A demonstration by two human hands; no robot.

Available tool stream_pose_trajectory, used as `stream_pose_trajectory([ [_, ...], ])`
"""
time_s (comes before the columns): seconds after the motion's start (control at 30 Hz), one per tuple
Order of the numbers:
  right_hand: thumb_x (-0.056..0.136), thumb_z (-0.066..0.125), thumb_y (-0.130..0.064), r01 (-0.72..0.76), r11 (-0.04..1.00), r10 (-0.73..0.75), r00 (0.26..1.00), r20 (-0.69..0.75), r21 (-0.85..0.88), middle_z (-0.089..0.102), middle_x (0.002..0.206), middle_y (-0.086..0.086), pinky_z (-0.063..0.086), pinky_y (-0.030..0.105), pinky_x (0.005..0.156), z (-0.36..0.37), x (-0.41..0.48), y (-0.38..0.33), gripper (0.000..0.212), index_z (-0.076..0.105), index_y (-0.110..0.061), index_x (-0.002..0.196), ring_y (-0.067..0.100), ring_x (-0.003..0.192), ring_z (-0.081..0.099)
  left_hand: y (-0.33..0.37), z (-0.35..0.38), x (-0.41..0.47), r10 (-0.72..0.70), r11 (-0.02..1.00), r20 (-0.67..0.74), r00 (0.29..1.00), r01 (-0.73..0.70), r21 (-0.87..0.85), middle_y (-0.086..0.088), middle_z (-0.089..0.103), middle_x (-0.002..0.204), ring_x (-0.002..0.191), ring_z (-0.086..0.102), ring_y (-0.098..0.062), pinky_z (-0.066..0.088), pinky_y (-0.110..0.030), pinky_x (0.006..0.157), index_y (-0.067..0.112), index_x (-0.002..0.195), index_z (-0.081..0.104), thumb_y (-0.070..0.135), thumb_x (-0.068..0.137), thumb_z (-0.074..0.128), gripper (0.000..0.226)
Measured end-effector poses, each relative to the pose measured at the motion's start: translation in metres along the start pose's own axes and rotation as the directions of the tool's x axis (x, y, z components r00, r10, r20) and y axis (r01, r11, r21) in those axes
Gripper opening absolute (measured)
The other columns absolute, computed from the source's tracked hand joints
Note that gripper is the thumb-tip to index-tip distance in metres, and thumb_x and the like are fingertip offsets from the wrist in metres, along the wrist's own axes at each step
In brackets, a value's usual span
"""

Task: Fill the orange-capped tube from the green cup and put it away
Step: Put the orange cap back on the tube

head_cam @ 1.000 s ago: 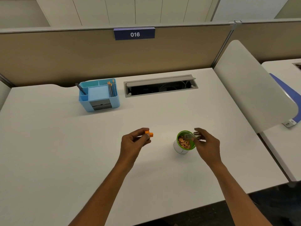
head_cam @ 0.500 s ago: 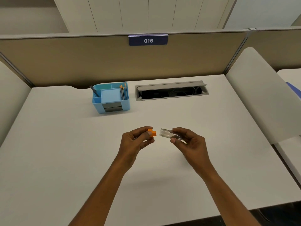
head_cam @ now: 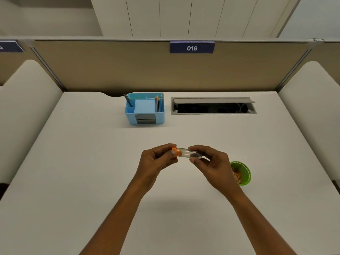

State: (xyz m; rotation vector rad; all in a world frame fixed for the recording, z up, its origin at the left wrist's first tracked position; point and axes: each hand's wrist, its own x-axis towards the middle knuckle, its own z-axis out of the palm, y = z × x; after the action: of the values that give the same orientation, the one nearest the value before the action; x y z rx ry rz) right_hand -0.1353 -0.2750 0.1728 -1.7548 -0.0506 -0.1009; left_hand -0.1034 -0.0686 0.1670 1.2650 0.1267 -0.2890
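1. One clear tube (head_cam: pixel 187 154), orange cap (head_cam: pixel 176 151) on its left end, lies level above the desk (head_cam: pixel 92 162); left hand (head_cam: pixel 156 161) pinches the cap, right hand (head_cam: pixel 209 161) the body.
2. One green cup (head_cam: pixel 243 173) stands right; one blue organiser (head_cam: pixel 145 108) far.

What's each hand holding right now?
Left hand: closed on the orange cap at the tube's end.
Right hand: closed on the clear tube.
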Motion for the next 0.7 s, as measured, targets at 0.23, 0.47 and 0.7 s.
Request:
stream_pose_trajectory([
  [0.23,0.089,0.076,-0.001,0.012,0.999,-0.01,0.999,0.053,-0.043,0.079,0.106,0.004,0.062,0.032,0.092,0.012,0.006,0.0,0.031,0.075,-0.015,0.117,0.022,0.103,0.073,0.003,-0.011,-0.004,-0.022,1.0,0.015,1.0,0.022,-0.016,-0.009,0.083,0.106,0.104,0.078,-0.027,0.064,-0.031,0.084,0.017,0.105,0.084,0.025,0.08,0.079,0.026],
  [0.47,0.088,0.078,-0.005,-0.006,0.998,0.011,0.997,0.07,-0.068,0.081,0.104,0.001,0.063,0.031,0.088,0.016,0.01,0.002,0.031,0.076,-0.015,0.118,0.019,0.098,0.076,0.005,-0.018,-0.003,-0.018,1.0,0.035,0.999,0.018,0.01,-0.009,0.084,0.106,0.101,0.079,-0.027,0.064,-0.03,0.083,0.018,0.107,0.084,0.028,0.082,0.079,0.027],
  [0.7,0.088,0.077,-0.006,-0.096,0.995,0.094,0.993,0.072,0.025,0.083,0.098,0.008,0.065,0.034,0.084,0.015,0.012,0.002,0.029,0.076,-0.008,0.117,0.022,0.082,0.081,0.011,-0.022,0.0,0.022,0.992,0.121,0.992,-0.037,0.121,-0.004,0.082,0.115,0.109,0.077,-0.023,0.062,-0.028,0.089,0.017,0.12,0.078,0.027,0.084,0.078,0.038],
])
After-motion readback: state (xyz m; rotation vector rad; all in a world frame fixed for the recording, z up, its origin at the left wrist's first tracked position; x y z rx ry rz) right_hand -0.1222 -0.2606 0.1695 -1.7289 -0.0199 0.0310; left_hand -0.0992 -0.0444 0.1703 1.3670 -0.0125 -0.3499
